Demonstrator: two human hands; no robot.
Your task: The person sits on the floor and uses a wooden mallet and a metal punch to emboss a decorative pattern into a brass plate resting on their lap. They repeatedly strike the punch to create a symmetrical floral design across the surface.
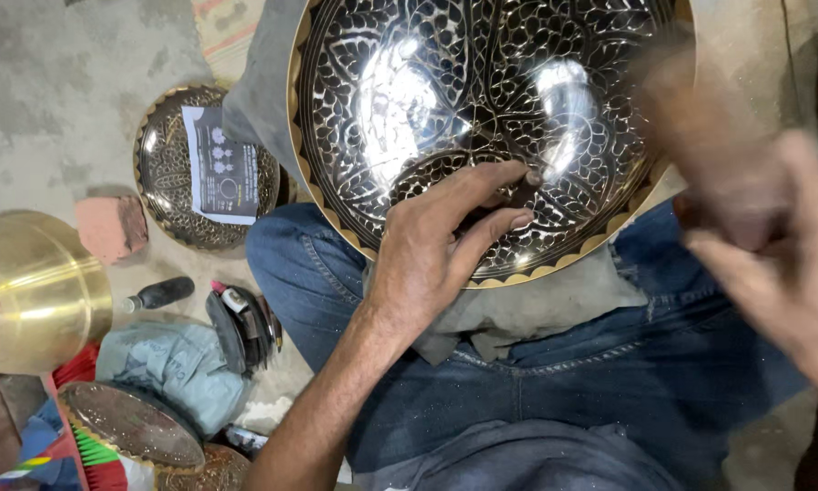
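Black-and-silver engraved bowl (481, 127) (scalloped brass rim)

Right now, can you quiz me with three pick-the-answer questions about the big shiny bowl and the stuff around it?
1. Where does the large engraved black-and-brass bowl rest?
A. on the lap in blue jeans
B. on a shelf
C. in a sink

2. What colour is the small rough brick block on the floor?
A. green
B. reddish-pink
C. white

3. What is the left hand doing?
A. lying flat on the floor
B. holding a cup
C. pressing fingertips inside the bowl

Answers: 1 A, the bowl leans on a grey cloth over the jeans. 2 B, the block looks reddish-pink beside the plain brass bowl. 3 C, its fingers touch the engraved pattern; the right hand is blurred.
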